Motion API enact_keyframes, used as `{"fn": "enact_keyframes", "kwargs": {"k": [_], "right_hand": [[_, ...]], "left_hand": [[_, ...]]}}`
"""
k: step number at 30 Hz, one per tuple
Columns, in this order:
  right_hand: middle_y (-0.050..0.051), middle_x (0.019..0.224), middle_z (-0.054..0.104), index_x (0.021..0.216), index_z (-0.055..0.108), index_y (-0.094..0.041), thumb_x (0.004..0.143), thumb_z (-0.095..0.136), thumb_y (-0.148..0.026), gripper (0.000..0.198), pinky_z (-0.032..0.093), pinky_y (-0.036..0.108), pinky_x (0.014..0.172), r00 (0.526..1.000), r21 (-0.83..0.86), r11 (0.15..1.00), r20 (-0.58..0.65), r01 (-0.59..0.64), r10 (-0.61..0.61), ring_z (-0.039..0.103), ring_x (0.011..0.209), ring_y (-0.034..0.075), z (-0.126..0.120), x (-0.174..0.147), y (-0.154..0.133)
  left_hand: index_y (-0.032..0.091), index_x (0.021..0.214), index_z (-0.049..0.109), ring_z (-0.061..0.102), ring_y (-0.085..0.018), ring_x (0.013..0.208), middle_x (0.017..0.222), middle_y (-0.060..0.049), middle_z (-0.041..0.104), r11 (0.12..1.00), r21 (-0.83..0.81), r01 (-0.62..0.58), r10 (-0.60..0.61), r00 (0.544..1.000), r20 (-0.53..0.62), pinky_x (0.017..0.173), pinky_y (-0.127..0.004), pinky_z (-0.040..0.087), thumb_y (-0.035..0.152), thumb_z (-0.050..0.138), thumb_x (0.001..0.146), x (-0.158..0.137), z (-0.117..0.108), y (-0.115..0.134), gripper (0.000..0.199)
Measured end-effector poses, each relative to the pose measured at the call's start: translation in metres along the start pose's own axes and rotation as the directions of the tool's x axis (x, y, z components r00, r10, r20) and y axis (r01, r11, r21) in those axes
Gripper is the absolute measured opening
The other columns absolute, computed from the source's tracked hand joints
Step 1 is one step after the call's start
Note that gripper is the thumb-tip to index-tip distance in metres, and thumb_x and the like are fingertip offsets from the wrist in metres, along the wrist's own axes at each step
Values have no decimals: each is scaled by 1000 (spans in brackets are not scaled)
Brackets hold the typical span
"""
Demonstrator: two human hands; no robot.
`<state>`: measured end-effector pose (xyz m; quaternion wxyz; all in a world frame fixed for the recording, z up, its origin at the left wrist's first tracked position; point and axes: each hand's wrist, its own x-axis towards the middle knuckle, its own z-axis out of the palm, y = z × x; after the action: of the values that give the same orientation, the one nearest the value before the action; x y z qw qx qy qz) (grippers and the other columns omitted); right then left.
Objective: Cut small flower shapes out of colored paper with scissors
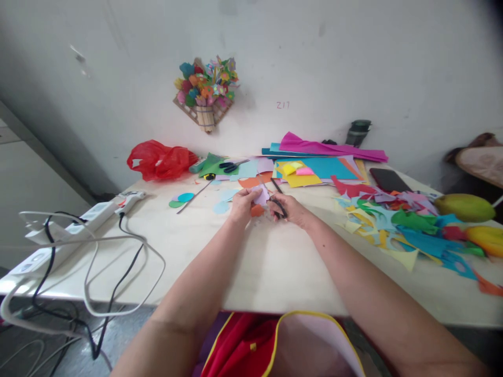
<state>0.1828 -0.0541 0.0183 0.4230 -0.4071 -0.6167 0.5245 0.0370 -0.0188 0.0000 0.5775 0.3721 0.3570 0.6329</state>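
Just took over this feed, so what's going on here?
A person is working with paper at a table. The left hand holds a small lilac piece; the right hand holds scissors close by it. Whether the blades are cutting is too blurred to tell. Paper circles lie to the left, colored scraps to the right.

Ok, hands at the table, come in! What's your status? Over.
Left hand holding lilac paper. Right hand holding black scissors. Orange scrap between them; colourful scraps off right.
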Motion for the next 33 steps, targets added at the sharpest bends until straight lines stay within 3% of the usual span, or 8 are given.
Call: {"fn": "enact_keyframes", "kwargs": {"k": [10,23,33], "right_hand": [[-2,51,56,76,55,-17,67,72,-35,26,23,17,27,1000,-38,999,1,-21,22,50,38,10,0,2,9],[-2,53,56,83,55,-16,72,70,-38,29,27,17,26,1000,19,1000,11,19,-19,52,39,10,-1,8,20],[-4,52,55,84,55,-16,74,68,-33,24,29,16,26,1000,16,1000,20,12,-12,51,39,9,0,10,22]], "left_hand": [[16,57,49,51,-9,49,52,2,55,1000,-27,-16,15,999,-34,52,-22,41,24,79,50,1,2,-3,32],[17,57,45,49,-7,48,51,4,52,999,-1,-47,46,997,-65,52,-21,39,27,79,53,-2,6,-3,35],[16,54,45,47,-7,46,46,5,49,996,-44,-78,74,992,-98,47,-21,34,29,83,45,-1,7,-7,40]]}}
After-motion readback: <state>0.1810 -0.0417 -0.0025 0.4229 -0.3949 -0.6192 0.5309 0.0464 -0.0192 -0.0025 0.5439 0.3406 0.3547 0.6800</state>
